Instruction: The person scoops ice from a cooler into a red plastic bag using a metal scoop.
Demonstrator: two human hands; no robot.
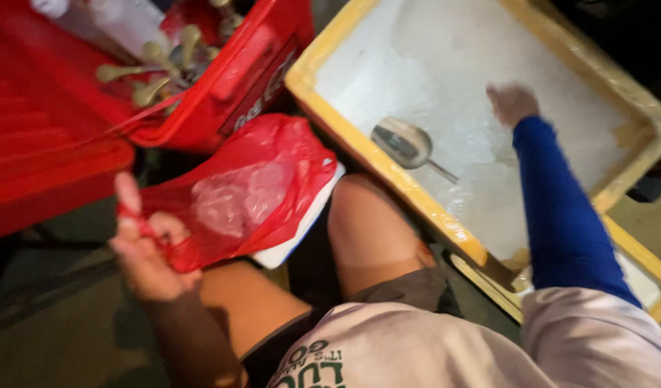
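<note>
My left hand (145, 244) grips the gathered neck of a red plastic bag (273, 179), which holds a clear bag of pale lumps and rests by my left knee. Over the yellow-rimmed foam box (323, 93) full of white ice, my right hand (512, 103), on a blue-sleeved arm, is stretched out with its fingers curled. It looks closed on nothing, though blur hides the fingers. A metal scoop (402, 141) lies in the ice, left of that hand and apart from it.
A red plastic crate (223, 86) with pale tan handled tools stands at the upper left, beside another red box (43, 165). A white and blue flat object (302, 230) sits under the bag. My bare knees (366, 223) are between the containers. Dark floor lies below left.
</note>
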